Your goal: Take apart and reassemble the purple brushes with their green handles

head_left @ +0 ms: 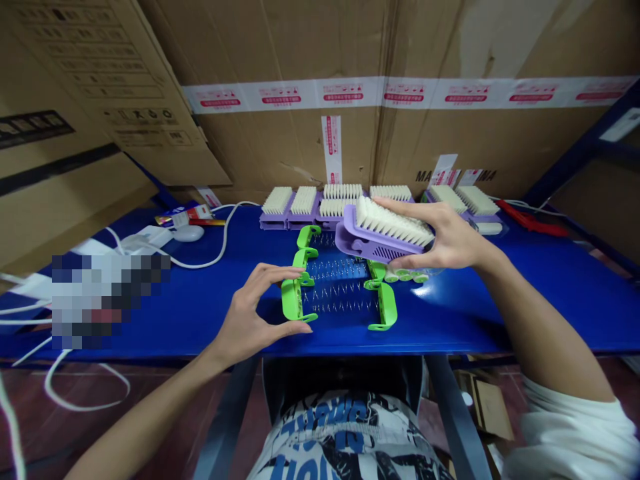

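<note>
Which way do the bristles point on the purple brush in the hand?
Up. The purple brush in the right hand shows its white bristles on top, held tilted above the blue table.

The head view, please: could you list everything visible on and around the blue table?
Purple brush: one, white bristles, held above the table centre.
Finished brushes: a row, purple and white, along the table's back edge.
Green handles: several, in two columns at the centre.
Springs: rows, metal, between the handles.
White cable: one, left side.
Cardboard boxes: brown, behind.
Left hand: touching the nearest green handle.
Right hand: gripping the purple brush.
</note>
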`<state>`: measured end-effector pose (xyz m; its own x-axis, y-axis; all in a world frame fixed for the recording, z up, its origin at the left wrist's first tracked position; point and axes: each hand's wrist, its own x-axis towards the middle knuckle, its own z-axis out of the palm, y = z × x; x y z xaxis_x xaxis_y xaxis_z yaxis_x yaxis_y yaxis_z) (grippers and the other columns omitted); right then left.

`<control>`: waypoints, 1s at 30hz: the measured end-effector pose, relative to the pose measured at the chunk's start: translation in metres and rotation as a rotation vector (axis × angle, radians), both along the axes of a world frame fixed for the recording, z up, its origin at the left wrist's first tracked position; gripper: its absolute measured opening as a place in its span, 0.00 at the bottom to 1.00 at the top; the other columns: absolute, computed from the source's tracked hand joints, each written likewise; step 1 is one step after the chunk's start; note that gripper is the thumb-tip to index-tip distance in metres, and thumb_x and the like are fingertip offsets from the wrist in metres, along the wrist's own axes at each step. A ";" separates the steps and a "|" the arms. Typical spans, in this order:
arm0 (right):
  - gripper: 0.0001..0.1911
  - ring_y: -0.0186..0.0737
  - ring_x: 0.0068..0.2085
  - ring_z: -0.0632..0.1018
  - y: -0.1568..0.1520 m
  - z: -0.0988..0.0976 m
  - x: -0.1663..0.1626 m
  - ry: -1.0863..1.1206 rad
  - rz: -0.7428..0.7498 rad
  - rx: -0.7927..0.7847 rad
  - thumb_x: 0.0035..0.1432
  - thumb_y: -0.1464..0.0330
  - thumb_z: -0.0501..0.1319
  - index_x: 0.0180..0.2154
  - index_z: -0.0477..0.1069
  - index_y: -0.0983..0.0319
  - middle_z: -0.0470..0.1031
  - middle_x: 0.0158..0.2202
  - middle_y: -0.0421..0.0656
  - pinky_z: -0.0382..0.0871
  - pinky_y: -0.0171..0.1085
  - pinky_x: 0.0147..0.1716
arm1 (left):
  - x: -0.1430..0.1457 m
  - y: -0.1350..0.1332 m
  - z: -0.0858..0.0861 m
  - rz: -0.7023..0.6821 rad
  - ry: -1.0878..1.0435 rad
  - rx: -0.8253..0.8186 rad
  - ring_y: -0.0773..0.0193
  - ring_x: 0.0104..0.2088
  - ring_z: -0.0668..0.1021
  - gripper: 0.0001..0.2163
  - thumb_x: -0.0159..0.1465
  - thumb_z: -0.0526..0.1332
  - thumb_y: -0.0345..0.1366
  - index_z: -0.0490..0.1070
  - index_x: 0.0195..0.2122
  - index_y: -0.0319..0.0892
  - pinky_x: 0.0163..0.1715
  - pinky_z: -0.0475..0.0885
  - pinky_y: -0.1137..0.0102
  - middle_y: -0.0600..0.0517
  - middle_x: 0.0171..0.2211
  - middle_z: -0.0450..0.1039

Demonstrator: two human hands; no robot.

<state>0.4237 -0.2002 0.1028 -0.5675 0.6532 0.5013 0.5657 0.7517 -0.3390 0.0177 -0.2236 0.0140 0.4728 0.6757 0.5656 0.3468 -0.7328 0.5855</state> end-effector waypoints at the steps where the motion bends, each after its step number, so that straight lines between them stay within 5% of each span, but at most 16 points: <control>1: 0.56 0.64 0.65 0.86 0.001 0.000 0.000 0.000 0.000 -0.002 0.58 0.48 0.82 0.80 0.67 0.56 0.79 0.73 0.50 0.80 0.57 0.66 | 0.000 0.000 0.000 -0.008 0.003 0.005 0.46 0.60 0.84 0.32 0.61 0.84 0.54 0.78 0.62 0.51 0.61 0.81 0.49 0.44 0.59 0.86; 11: 0.56 0.59 0.60 0.88 0.000 -0.003 -0.002 -0.037 0.031 0.002 0.59 0.47 0.81 0.81 0.66 0.56 0.82 0.70 0.50 0.83 0.51 0.61 | 0.008 -0.008 -0.009 0.024 0.100 0.112 0.45 0.57 0.83 0.31 0.62 0.83 0.55 0.78 0.61 0.48 0.58 0.81 0.49 0.44 0.58 0.86; 17: 0.56 0.61 0.62 0.87 -0.002 -0.001 -0.009 -0.035 0.044 -0.005 0.59 0.47 0.80 0.81 0.66 0.55 0.81 0.72 0.50 0.83 0.53 0.62 | 0.005 -0.004 -0.005 -0.063 0.194 0.084 0.47 0.59 0.80 0.29 0.67 0.82 0.46 0.76 0.65 0.49 0.60 0.81 0.48 0.44 0.65 0.84; 22: 0.54 0.59 0.58 0.89 -0.044 0.006 -0.019 -0.035 -0.057 -0.022 0.59 0.49 0.80 0.81 0.66 0.52 0.84 0.69 0.50 0.85 0.53 0.59 | 0.003 -0.002 -0.003 -0.099 0.235 0.073 0.47 0.60 0.79 0.29 0.69 0.80 0.42 0.74 0.69 0.49 0.62 0.81 0.47 0.44 0.69 0.81; 27: 0.50 0.54 0.44 0.92 -0.119 -0.005 -0.007 0.272 -0.229 -0.386 0.54 0.49 0.82 0.76 0.71 0.34 0.88 0.62 0.40 0.90 0.44 0.35 | 0.001 -0.001 -0.005 -0.098 0.222 0.056 0.47 0.64 0.79 0.27 0.70 0.79 0.42 0.75 0.68 0.49 0.65 0.80 0.45 0.44 0.69 0.81; 30: 0.49 0.61 0.44 0.92 -0.144 -0.021 -0.001 0.416 -0.293 -0.636 0.43 0.48 0.85 0.68 0.78 0.26 0.89 0.61 0.37 0.91 0.50 0.32 | 0.000 -0.001 -0.008 -0.100 0.183 0.068 0.46 0.64 0.80 0.26 0.70 0.79 0.43 0.76 0.67 0.49 0.65 0.81 0.45 0.44 0.67 0.82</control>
